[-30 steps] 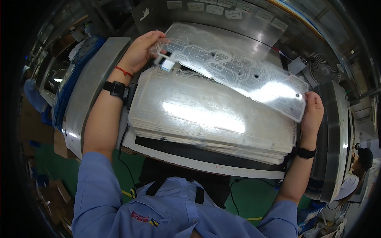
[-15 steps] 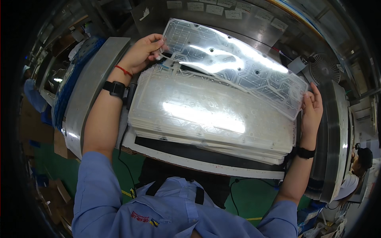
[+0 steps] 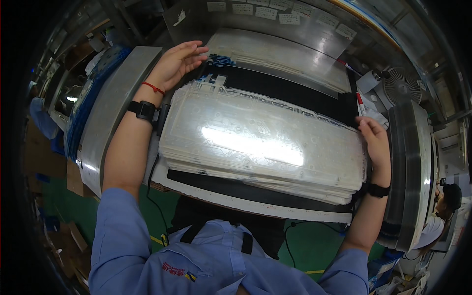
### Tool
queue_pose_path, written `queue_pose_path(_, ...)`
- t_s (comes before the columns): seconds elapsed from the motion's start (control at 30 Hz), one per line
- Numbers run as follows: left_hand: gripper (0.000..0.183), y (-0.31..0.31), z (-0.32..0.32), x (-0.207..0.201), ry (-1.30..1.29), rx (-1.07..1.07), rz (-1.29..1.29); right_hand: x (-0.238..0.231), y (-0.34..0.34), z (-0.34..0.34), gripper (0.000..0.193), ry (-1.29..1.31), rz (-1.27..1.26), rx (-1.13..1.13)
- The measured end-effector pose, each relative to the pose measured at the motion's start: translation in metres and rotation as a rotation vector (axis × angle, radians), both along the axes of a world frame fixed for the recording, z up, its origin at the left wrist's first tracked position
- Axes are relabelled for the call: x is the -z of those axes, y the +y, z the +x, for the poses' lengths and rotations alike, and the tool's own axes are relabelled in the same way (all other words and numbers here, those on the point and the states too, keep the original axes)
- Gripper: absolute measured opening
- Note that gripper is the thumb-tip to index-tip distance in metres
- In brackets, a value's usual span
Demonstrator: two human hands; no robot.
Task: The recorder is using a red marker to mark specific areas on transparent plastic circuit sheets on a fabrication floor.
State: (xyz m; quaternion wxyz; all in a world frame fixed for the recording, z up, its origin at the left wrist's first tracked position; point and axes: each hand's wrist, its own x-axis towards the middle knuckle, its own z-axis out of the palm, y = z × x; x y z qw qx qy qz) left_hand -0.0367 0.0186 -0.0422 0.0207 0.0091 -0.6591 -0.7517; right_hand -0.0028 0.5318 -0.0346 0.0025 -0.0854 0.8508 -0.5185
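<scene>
A thick stack of clear plastic circuit sheets [image 3: 231, 120] lies in front of me, its sheets slightly uneven along the near edge. Beyond it is a second stack of clear sheets [image 3: 268, 51], with blue tails at its left end. My left hand [image 3: 179, 64] hovers beside those tails, open, fingers apart and holding nothing. At the right end of the near stack my right hand [image 3: 376, 142] is raised, its fingers loosely bent and nothing visible in them.
Black matting [image 3: 285, 89] shows between the stacks. A red-capped marker [image 3: 360, 101] and a small fan [image 3: 402, 84] are at the far right. Metal-topped piles flank the bench [image 3: 246, 206] on both sides. Another person [image 3: 445, 206] is at the right.
The clear circuit sheet held between both hands has been let go and is no longer raised. My right hand has moved left and nearer; the far stack is now uncovered to view.
</scene>
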Motion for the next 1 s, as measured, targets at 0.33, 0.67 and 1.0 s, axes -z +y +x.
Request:
queue_pose_path(0.33, 0.037, 0.006, 0.005, -0.004, -0.062, 0.194, -0.02, -0.003, -0.001, 0.004, 0.01, 0.187, -0.109, -0.056)
queue_pose_path(0.67, 0.026, 0.01, 0.009, -0.009, -0.008, 0.354, -0.266, 0.001, 0.006, -0.002, 0.013, 0.26, -0.157, 0.15)
queue_pose_path(1.0, 0.022, 0.0, -0.002, 0.004, 0.023, 0.122, -0.048, 0.004, 0.007, -0.007, 0.019, 0.145, -0.374, 0.18)
